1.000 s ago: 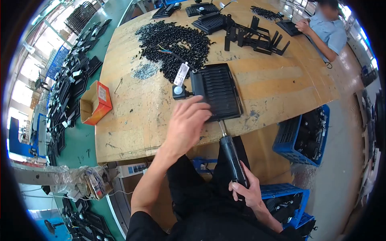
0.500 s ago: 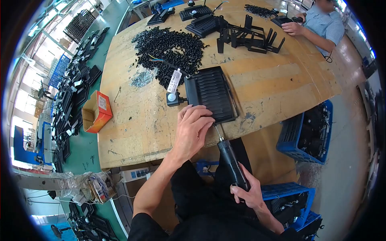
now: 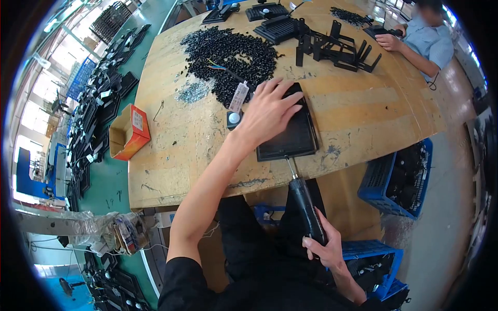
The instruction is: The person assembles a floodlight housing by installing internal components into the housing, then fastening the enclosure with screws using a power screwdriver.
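A black floodlight (image 3: 293, 137) lies near the front edge of the table. My left hand (image 3: 268, 111) is on its upper part, fingers bent over the housing and hiding much of it. To the left of that hand, a small sensor with a white dome (image 3: 234, 118) and a white label (image 3: 239, 97) show. My right hand (image 3: 327, 246) is wrapped around a black electric screwdriver (image 3: 307, 210) below the table edge. The screwdriver's bit (image 3: 291, 167) points up to the floodlight's near rim; whether it sits in a screw cannot be made out.
Black small parts (image 3: 228, 52) are heaped behind the floodlight, beside silvery screws (image 3: 194, 92). An orange box (image 3: 131, 133) stands at left, black brackets (image 3: 337, 52) at the back right. Blue crates (image 3: 389, 181) flank the table. A co-worker (image 3: 425, 44) sits at the far right.
My left hand has moved from the floodlight's near left edge up over its upper part. The screwdriver stays at the near rim. The whole view has shifted slightly.
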A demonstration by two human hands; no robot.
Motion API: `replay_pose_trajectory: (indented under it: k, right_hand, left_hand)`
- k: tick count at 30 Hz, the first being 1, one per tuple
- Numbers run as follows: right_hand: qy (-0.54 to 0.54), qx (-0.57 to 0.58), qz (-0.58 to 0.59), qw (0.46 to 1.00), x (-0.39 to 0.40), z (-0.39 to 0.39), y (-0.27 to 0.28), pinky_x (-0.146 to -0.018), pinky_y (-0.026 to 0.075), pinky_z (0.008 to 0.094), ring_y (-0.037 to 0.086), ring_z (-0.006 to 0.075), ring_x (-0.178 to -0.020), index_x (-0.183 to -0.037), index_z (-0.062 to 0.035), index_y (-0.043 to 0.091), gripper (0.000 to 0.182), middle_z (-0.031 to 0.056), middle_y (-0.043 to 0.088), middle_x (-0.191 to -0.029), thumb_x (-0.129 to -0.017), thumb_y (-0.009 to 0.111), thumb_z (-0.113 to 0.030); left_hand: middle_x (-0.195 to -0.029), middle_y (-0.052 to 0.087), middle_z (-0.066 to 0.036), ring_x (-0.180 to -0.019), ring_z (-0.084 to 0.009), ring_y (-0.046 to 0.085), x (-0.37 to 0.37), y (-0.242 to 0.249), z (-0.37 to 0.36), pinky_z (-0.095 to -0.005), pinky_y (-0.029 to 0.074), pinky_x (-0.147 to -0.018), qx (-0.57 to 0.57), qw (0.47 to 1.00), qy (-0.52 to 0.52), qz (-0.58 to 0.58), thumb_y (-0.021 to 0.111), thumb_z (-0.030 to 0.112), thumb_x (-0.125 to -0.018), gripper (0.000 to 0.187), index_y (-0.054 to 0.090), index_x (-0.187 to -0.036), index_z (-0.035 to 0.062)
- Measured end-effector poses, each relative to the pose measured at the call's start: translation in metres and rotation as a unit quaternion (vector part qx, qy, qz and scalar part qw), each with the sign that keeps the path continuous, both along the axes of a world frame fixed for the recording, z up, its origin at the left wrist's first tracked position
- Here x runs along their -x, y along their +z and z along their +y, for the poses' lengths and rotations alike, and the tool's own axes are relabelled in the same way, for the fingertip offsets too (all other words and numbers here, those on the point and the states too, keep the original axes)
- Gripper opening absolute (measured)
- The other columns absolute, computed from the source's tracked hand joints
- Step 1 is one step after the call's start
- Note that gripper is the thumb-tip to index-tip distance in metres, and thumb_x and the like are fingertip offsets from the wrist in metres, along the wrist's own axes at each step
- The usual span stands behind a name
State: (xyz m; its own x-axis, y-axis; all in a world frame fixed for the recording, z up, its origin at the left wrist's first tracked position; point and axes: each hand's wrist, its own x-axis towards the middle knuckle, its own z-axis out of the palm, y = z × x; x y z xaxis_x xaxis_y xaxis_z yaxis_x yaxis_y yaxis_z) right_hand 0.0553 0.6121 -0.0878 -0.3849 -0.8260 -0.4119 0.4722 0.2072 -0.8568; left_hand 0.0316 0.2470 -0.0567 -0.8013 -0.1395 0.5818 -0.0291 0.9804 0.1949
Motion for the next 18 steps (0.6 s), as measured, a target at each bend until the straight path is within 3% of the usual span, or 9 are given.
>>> replay_pose_trajectory:
  k: [1,5,7,8,10,11,13,17,18]
  right_hand:
    - [-0.003,-0.007,0.003,1.0,0.0,0.0,0.002,-0.053,0.049,0.0243,0.059,0.0076,-0.062,-0.166,-0.0013,0.033,0.087,0.0057,0.068,-0.096,-0.091,0.079,-0.007]
    - [-0.001,-0.014,0.025,1.0,0.002,0.0,0.002,-0.053,0.048,0.0232,0.058,0.0063,-0.062,-0.165,-0.0016,0.034,0.087,0.0053,0.069,-0.099,-0.091,0.079,-0.007]
    - [0.045,-0.045,0.098,0.993,0.005,0.001,0.002,-0.065,0.056,0.0261,0.068,0.0108,-0.073,-0.165,-0.0014,0.035,0.087,0.0093,0.074,-0.11,-0.09,0.08,-0.008]
    - [0.047,-0.045,0.097,0.993,0.004,0.001,-0.001,-0.065,0.056,0.0261,0.068,0.0108,-0.073,-0.165,-0.0014,0.035,0.087,0.0093,0.074,-0.11,-0.09,0.08,-0.008]
    - [0.044,-0.009,0.258,0.965,0.0,0.003,-0.008,-0.083,0.059,0.0305,0.075,0.0168,-0.091,-0.164,-0.0012,0.036,0.088,0.0145,0.076,-0.121,-0.089,0.081,-0.008]
    - [0.045,-0.01,0.257,0.965,0.0,0.003,-0.006,-0.083,0.059,0.0305,0.075,0.0168,-0.091,-0.164,-0.0012,0.036,0.088,0.0145,0.076,-0.121,-0.089,0.081,-0.008]
    - [0.052,-0.033,0.319,0.946,0.0,0.003,0.001,-0.096,0.057,0.0339,0.075,0.0214,-0.108,-0.163,-0.0006,0.037,0.088,0.0191,0.074,-0.128,-0.087,0.081,-0.009]
    - [0.044,-0.058,0.252,0.965,-0.005,0.007,0.007,-0.083,0.06,0.0308,0.075,0.0171,-0.092,-0.164,-0.0011,0.037,0.086,0.015,0.075,-0.121,-0.09,0.08,-0.009]
    - [0.039,-0.082,0.17,0.981,-0.007,0.005,0.014,-0.075,0.058,0.0287,0.073,0.0142,-0.083,-0.164,-0.001,0.035,0.085,0.0125,0.075,-0.116,-0.091,0.079,-0.01]
  left_hand:
    - [-0.139,0.065,-0.017,-0.129,-0.0384,0.059,0.009,-0.004,-0.001,-0.0503,0.047,-0.109,0.111,0.994,0.024,-0.001,0.06,0.03,-0.107,0.036,0.07,-0.134,0.0087]
    - [-0.141,0.061,-0.019,-0.129,-0.0398,0.056,0.019,-0.016,0.0,-0.0516,0.044,-0.109,-0.009,0.992,0.062,-0.108,0.054,0.045,-0.108,0.048,0.065,-0.142,0.0129]
    - [-0.131,0.064,-0.02,-0.118,-0.0376,0.059,0.015,-0.012,0.006,-0.0482,0.046,-0.101,-0.02,0.988,0.105,-0.113,0.054,0.051,-0.108,0.052,0.065,-0.143,0.0145]
    - [-0.131,0.064,-0.02,-0.118,-0.0376,0.059,0.014,-0.013,0.008,-0.0482,0.046,-0.101,-0.021,0.988,0.107,-0.114,0.054,0.051,-0.108,0.052,0.065,-0.143,0.0145]
    - [-0.124,0.064,-0.02,-0.113,-0.0359,0.059,0.013,-0.015,0.012,-0.0467,0.046,-0.094,-0.017,0.984,0.15,-0.093,0.055,0.051,-0.107,0.054,0.065,-0.145,0.014]
    - [-0.124,0.064,-0.02,-0.113,-0.0359,0.059,0.012,-0.017,0.013,-0.0467,0.046,-0.094,-0.018,0.984,0.151,-0.094,0.055,0.051,-0.107,0.054,0.065,-0.145,0.014]
    - [-0.121,0.064,-0.02,-0.111,-0.0352,0.059,0.011,-0.018,0.018,-0.0462,0.045,-0.094,-0.024,0.979,0.183,-0.084,0.056,0.051,-0.106,0.055,0.066,-0.144,0.012]
    - [-0.123,0.064,-0.02,-0.112,-0.0349,0.058,0.011,-0.017,0.02,-0.0456,0.044,-0.094,-0.03,0.98,0.181,-0.078,0.056,0.051,-0.106,0.056,0.067,-0.143,0.0107]
    - [-0.123,0.064,-0.02,-0.112,-0.0349,0.058,0.011,-0.017,0.021,-0.0456,0.044,-0.094,-0.031,0.98,0.181,-0.078,0.056,0.051,-0.106,0.056,0.067,-0.143,0.0107]
